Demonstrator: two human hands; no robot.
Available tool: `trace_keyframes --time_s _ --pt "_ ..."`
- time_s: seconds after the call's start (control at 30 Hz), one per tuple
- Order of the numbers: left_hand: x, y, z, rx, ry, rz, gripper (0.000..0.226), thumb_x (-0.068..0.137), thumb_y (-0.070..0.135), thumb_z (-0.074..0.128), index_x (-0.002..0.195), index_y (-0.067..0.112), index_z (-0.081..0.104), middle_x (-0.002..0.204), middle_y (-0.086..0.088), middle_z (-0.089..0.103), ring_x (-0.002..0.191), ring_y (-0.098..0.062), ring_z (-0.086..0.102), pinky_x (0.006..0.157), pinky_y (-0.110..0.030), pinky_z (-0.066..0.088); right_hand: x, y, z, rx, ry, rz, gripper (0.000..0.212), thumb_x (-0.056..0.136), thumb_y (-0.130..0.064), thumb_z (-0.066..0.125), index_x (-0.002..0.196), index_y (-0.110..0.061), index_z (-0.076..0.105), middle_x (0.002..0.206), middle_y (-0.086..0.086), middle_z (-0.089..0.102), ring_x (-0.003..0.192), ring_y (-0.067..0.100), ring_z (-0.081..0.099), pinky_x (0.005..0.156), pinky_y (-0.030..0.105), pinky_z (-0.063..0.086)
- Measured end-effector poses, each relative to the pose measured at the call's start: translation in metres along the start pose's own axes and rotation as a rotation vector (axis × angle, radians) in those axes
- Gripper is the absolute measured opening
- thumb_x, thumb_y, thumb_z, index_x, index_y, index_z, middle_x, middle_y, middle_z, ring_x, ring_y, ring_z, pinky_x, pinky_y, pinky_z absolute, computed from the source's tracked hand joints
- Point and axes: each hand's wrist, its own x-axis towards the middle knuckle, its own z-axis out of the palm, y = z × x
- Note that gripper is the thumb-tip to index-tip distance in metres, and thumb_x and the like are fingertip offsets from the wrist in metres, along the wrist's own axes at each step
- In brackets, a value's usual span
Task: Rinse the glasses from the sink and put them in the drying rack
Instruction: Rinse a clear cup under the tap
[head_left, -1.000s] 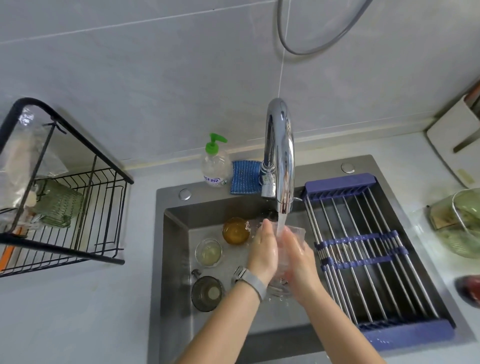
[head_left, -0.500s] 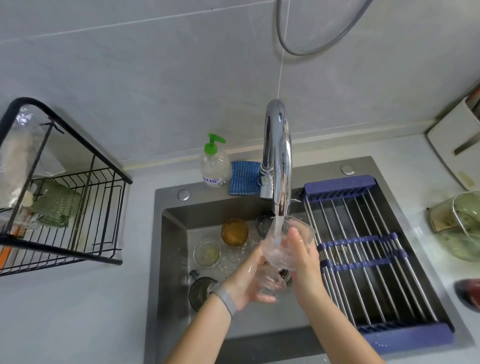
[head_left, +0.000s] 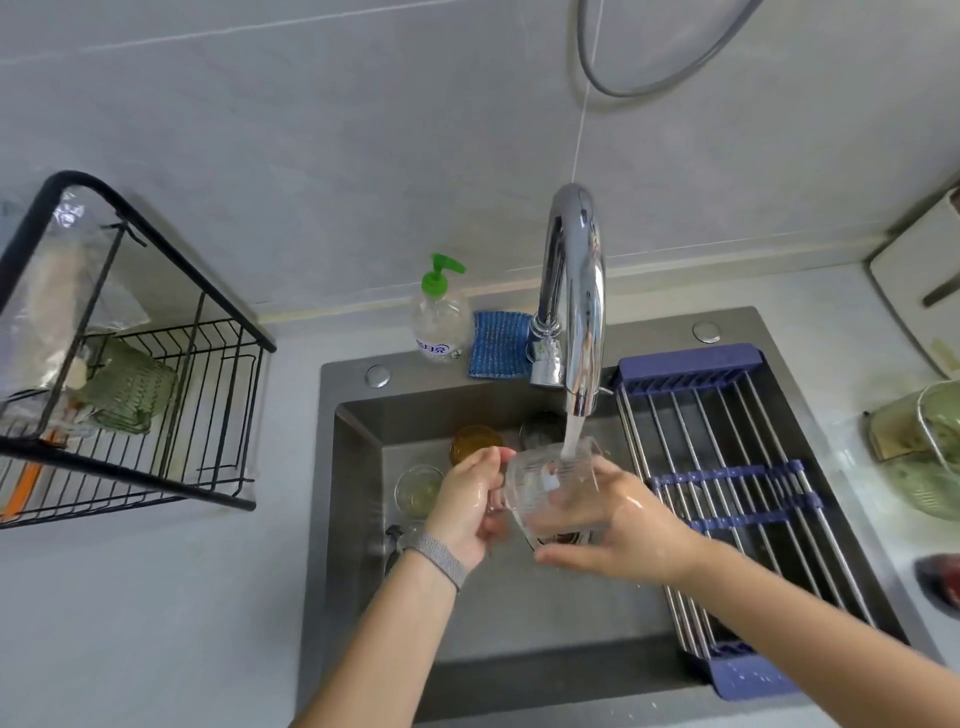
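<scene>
We've got one cam only, head-mounted, wide-angle. Looks fwd and steeply down at the sink (head_left: 363, 519), close range, tiled wall (head_left: 311, 130) up top, worktop (head_left: 130, 623) both sides.

2 bare forearms reach in from the lower edge, with no sleeves showing on either. The left hand (head_left: 467, 506) has a grey woven band (head_left: 439, 558) wrapped round its wrist. The right hand (head_left: 618, 535) wears nothing at the wrist. Both hands glisten wet, and no rings show.
</scene>
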Motion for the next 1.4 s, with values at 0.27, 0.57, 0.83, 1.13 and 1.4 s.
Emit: trace_keyframes --time_s 0.27,0.57,0.83,1.13,1.4 --pt "0.005 0.013 0.005 0.176 0.079 -0.068 0.024 0.105 0.024 0.039 0.094 0.011 0.057 0.088 -0.011 0.053 0.057 -0.010 0.042 0.036 -0.015 0.026 0.007 0.008 -0.033 -0.283 -0.446 0.220 0.060 0.084 -0.056 0.045 0.126 -0.016 0.063 0.126 0.006 0.064 0.120 0.025 0.058 0.103 0.036 0.047" --pt "0.010 -0.003 -0.003 0.006 0.125 -0.081 0.027 0.104 0.024 0.040 0.083 0.013 0.055 0.064 -0.001 0.048 0.044 -0.008 0.043 0.031 -0.014 0.027 0.008 -0.008 -0.003 -0.152 -0.142 0.401 0.024 0.086 -0.053 0.067 0.097 -0.033 0.076 0.097 -0.020 0.069 0.092 0.000 0.064 0.114 0.037 0.033" --pt "0.009 -0.008 0.005 -0.353 0.114 -0.195 0.028 0.102 0.023 0.040 0.107 0.005 0.062 0.086 -0.010 0.062 0.050 -0.011 0.046 0.030 -0.015 0.030 0.005 -0.015 0.021 0.295 0.399 0.658 0.066 0.052 -0.068 0.080 0.100 -0.031 0.053 0.108 -0.008 0.056 0.108 0.012 0.055 0.091 0.024 0.051" --pt "-0.013 -0.013 0.043 -0.247 0.166 0.023 0.027 0.097 0.040 0.050 0.100 0.015 0.061 0.092 -0.001 0.058 0.090 -0.018 0.055 0.082 -0.036 0.047 0.035 -0.009 0.049 1.591 1.192 1.132 0.073 0.056 -0.027 0.088 0.119 -0.026 0.050 0.133 0.013 0.056 0.101 0.033 0.068 0.082 0.045 0.057" --pt "-0.007 -0.023 0.072 0.244 0.124 0.413 0.068 0.094 0.059 0.025 0.151 0.022 0.026 0.153 0.011 0.028 0.142 -0.003 0.028 0.119 -0.030 0.023 0.032 -0.007 0.039 1.759 1.446 1.246 0.102 0.038 -0.025 0.094 0.129 -0.026 0.048 0.132 0.013 0.054 0.107 0.036 0.065 0.079 0.058 0.056"
